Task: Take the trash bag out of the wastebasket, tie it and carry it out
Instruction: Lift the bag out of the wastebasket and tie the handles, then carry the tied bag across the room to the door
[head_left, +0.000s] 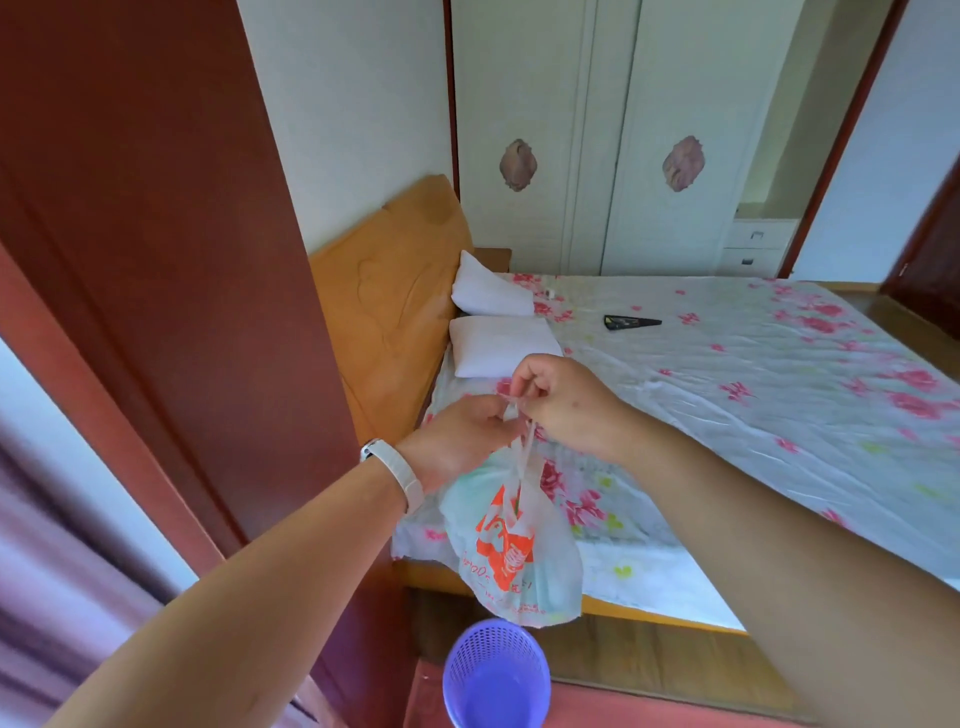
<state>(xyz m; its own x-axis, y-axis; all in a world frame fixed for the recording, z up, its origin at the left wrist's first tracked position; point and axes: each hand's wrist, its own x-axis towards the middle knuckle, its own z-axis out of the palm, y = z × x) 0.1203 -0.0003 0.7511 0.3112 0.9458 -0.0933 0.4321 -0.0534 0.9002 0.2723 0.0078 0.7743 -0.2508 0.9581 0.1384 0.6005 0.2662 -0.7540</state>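
A translucent white trash bag (514, 551) with orange print hangs in the air above the purple mesh wastebasket (496, 673), fully out of it. Both hands pinch its twisted handles at the top. My left hand (460, 436), with a white band on the wrist, grips the handles from the left. My right hand (561, 400) holds a handle strand between thumb and fingers just above and to the right. The wastebasket stands on the floor below the bag, and it looks empty inside.
A bed (727, 415) with a floral sheet, two white pillows (501, 343) and a dark flat object (631, 322) fills the right side. A red-brown wooden panel (171, 260) stands close on the left. White wardrobe doors (597, 135) are behind the bed.
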